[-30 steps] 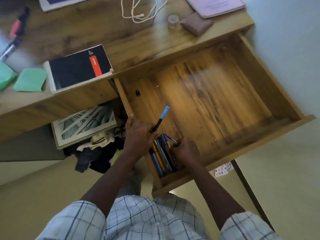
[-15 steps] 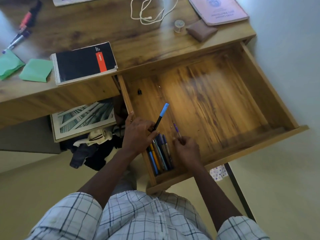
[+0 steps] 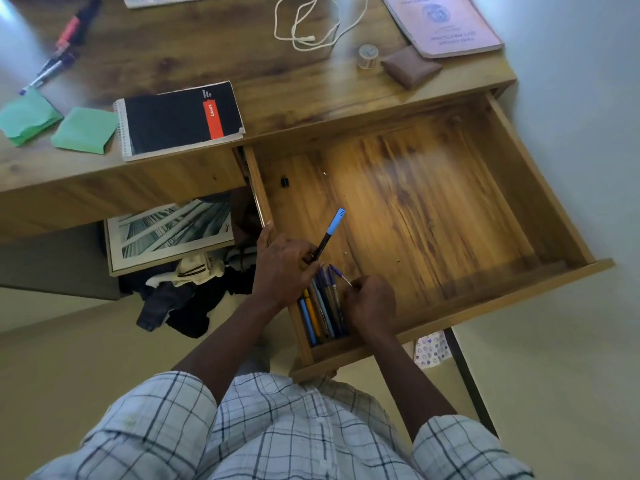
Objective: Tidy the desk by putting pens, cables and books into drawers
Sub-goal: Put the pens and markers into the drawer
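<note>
The wooden drawer (image 3: 540,188) stands pulled out from the desk. Several pens (image 3: 320,306) lie in a row in its near left corner. My left hand (image 3: 284,268) holds a black pen with a blue cap (image 3: 329,233), which points up and away. My right hand (image 3: 372,303) pinches a purple pen (image 3: 337,273) at the right edge of the row. On the desk top lie a black spiral notebook (image 3: 180,119), a white cable (image 3: 311,26), a pink book (image 3: 443,22) and markers (image 3: 59,53) at the far left.
Two green sticky-note pads (image 3: 83,129) lie left of the notebook. A small tape roll (image 3: 367,55) and a brown wallet (image 3: 410,65) sit near the pink book. Under the desk are a framed picture (image 3: 169,233) and dark clothes (image 3: 187,299). A tiny black clip (image 3: 284,181) lies in the drawer.
My right hand lifted from the row and now pinches a purple pen beside it. My left hand keeps its hold on the blue-capped pen. The camera has shifted a little.
</note>
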